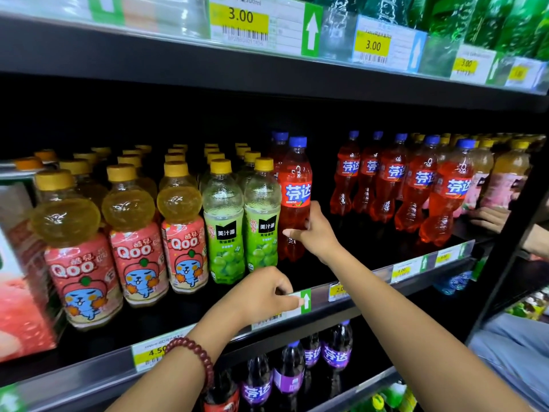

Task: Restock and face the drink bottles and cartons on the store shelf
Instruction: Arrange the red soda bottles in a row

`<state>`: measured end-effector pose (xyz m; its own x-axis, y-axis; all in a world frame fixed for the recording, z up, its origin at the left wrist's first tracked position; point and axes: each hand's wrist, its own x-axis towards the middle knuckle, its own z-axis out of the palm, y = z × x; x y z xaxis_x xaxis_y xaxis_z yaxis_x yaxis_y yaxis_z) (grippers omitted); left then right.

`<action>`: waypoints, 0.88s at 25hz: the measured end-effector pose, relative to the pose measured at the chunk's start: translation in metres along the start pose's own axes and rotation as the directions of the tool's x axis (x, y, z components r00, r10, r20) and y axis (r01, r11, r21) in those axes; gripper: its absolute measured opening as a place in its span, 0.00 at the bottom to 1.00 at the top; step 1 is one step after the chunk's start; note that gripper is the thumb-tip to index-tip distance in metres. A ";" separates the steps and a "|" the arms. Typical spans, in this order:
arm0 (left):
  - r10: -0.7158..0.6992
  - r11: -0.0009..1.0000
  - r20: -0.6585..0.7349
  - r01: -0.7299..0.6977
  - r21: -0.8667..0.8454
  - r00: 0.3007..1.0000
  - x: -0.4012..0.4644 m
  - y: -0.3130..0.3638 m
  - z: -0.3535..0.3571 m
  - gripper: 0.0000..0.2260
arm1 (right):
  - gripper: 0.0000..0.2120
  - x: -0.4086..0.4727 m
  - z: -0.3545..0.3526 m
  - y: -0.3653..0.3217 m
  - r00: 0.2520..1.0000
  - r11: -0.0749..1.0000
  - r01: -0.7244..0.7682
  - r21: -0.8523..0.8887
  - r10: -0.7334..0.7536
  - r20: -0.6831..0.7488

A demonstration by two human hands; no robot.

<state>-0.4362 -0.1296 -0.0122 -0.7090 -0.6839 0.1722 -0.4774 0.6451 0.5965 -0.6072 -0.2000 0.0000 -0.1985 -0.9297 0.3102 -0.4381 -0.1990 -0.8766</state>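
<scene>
While the right hand (pixel 312 233) has its grip clamped on the lower body of a red soda bottle (pixel 294 197), that bottle stands on the middle shelf (pixel 371 272) just right of the green grape bottles (pixel 243 221), label facing out. Left hand (pixel 264 292) rests on the shelf edge in front of the grape bottles, fingers curled, pinching nothing I can make out. Peach bottles (pixel 130 239) left of the grape ones look faced. Remaining, I'd judge: dark gap right of the held bottle, before the red soda row (pixel 416 179), needs filling and fronting

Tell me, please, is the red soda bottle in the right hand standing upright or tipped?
Upright: the red soda bottle stands cap-up on the shelf, gripped low by the right hand.
</scene>
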 end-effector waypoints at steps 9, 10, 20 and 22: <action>-0.009 1.000 -0.008 0.009 0.016 1.000 -0.001 0.001 0.000 0.26 | 0.24 0.004 0.007 0.002 0.998 0.916 -0.062 -0.396 0.067 -0.002; -0.006 1.000 -0.006 0.006 0.009 1.000 -0.001 0.001 0.000 0.26 | 0.24 0.005 0.006 0.001 0.997 0.896 -0.061 -0.440 0.071 0.007; 0.002 1.000 0.000 -0.002 -0.018 1.000 0.000 0.000 0.000 0.26 | 0.20 0.029 0.016 -0.008 0.996 0.860 -0.082 -0.503 0.092 -0.005; -0.004 1.000 0.003 0.004 -0.031 1.000 0.000 0.000 0.000 0.26 | 0.20 0.034 0.017 -0.008 0.994 0.862 -0.092 -0.499 0.106 -0.002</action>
<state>-0.4357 -0.1296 -0.0119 -0.7088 -0.6852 0.1678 -0.4638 0.6319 0.6210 -0.5959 -0.2349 0.0115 -0.2451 -0.9450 0.2164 -0.7968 0.0692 -0.6003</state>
